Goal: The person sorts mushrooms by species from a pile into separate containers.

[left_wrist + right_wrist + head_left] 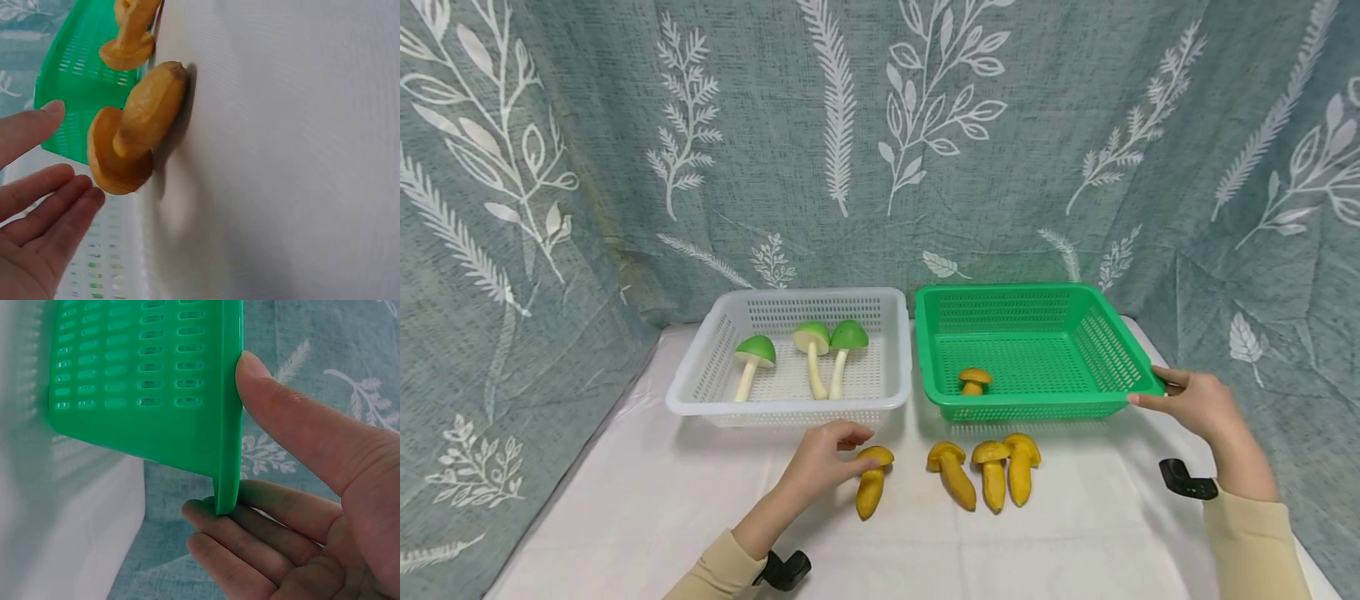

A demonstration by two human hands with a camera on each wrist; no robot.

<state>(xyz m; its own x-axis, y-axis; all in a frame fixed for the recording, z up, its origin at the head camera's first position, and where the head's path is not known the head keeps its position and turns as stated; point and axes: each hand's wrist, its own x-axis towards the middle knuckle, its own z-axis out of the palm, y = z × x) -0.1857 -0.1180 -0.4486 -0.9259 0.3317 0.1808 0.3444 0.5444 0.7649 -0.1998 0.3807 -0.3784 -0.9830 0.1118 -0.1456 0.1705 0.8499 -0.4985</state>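
My left hand [827, 458] reaches over a yellow-brown toy mushroom [870, 493] lying on the white cloth. In the left wrist view its thumb and fingers [59, 209] are spread apart beside the cap of that mushroom [140, 125], with nothing between them. At the right, my right hand [1206, 404] holds the near right corner of a green plastic basket [1037, 400]. The right wrist view shows the thumb [269, 394] against the rim and the fingers around the corner of the basket [144, 425]. Inside the basket sits one brown mushroom [975, 381].
Left of the green basket stands a white basket [790, 408] with three green-capped mushrooms [756, 354]. In front of the green basket lie three more yellow-brown mushrooms [992, 479]. A grey-green curtain [880, 167] with white leaf prints hangs behind and at both sides.
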